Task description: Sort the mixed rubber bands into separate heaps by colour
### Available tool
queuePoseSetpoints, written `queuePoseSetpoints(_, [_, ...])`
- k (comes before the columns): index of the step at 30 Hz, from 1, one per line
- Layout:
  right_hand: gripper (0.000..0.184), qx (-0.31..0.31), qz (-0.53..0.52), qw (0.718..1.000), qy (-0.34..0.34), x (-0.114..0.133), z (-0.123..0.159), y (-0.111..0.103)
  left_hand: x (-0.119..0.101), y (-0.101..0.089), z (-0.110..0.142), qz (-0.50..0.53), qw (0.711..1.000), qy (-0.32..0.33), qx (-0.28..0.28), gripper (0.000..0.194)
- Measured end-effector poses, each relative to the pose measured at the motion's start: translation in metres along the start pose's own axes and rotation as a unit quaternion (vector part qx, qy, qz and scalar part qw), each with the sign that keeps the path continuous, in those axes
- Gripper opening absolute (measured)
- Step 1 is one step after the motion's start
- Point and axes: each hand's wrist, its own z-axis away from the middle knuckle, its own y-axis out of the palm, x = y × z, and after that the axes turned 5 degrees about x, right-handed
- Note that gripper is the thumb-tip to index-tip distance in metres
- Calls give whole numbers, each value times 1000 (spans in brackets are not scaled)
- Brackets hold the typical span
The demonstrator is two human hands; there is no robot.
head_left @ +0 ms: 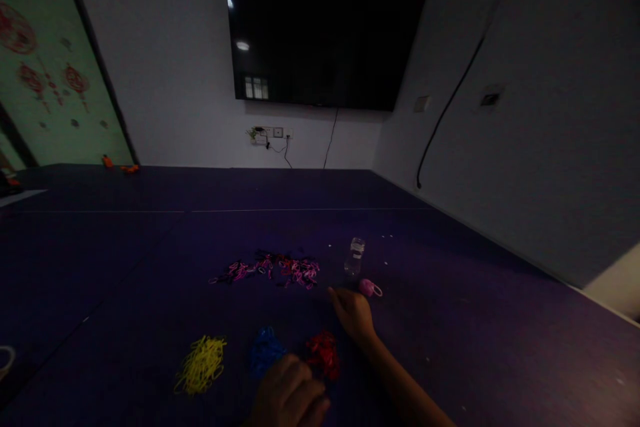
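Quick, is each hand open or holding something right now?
Left hand: fingers curled, beside the blue pile and red pile; can't tell if holding anything.
Right hand: fingers bent, near the pink thing; can't tell if holding anything.

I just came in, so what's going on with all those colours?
At a purple surface, a person's left hand is by blue bands and red bands; yellow bands lie farther left. The right hand is near a pink looped object and a clear bottle. Mixed pink and black bands lie beyond. I can't tell if either hand holds anything.
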Motion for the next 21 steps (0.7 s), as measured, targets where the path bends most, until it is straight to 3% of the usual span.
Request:
queuePoseSetpoints(1, [49, -2, 8, 1000, 9, 0, -1, 0, 2, -3, -5, -10, 998, -26, -48, 21])
queuePoseSetpoints(3, [47, -7, 10, 1000, 19, -1, -2, 0, 12, -10, -14, -57, 989, -121, -64, 44])
queuePoseSetpoints(5, [45, -16, -5, 1000, 7, -4, -3, 2, 37, -18, -22, -76, 960, -259, -71, 62])
queuePoseSetpoints(7, [41, -29, -26, 999, -23, -8, -5, 6, 75, -24, -25, -74, 917, -390, -44, 70])
queuePoseSetpoints(9, [41, -38, -37, 997, -54, -10, -8, 13, 119, -30, -25, -101, 841, -531, -12, 73])
queuePoseSetpoints(11, [46, -23, -40, 996, -81, -12, -14, 22, 156, -34, -23, -117, 804, -583, -13, 73])
queuePoseSetpoints(15, [57, 77, -57, 988, -123, -11, -43, 40, 193, -26, -21, -108, 772, -626, 10, 70])
queuePoseSetpoints(21, [69, 138, -52, 986, -77, 3, -104, 63, 198, 14, -44, -49, 857, -509, 61, 56])
